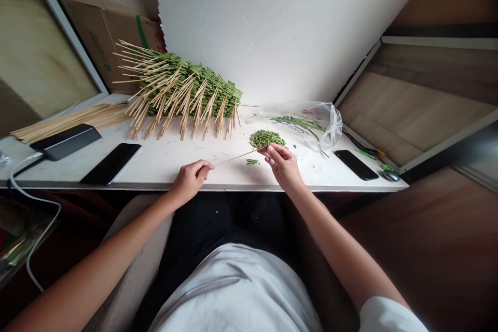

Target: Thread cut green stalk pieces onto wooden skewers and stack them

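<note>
A thin wooden skewer (236, 157) runs between my two hands above the front of the white table. My left hand (190, 179) is closed on its near left end. The fingers of my right hand (283, 163) pinch around its far end; whether a green bean piece is also between them I cannot tell. Just beyond my right hand lies a heap of cut green bean pieces (264, 138). Several more loose pieces (252, 161) rest on the table below the skewer. Behind, a big stack of filled skewers (194, 85) is threaded with green pieces, bare ends pointing left and forward.
Bare skewers (78, 118) lie at the left, beside a black device (65, 141) with a white cable and a phone (111, 164). A clear plastic bag (330, 122) with long green stalks, another phone (356, 165) and a mouse (391, 175) are at right. A white board (268, 26) stands behind.
</note>
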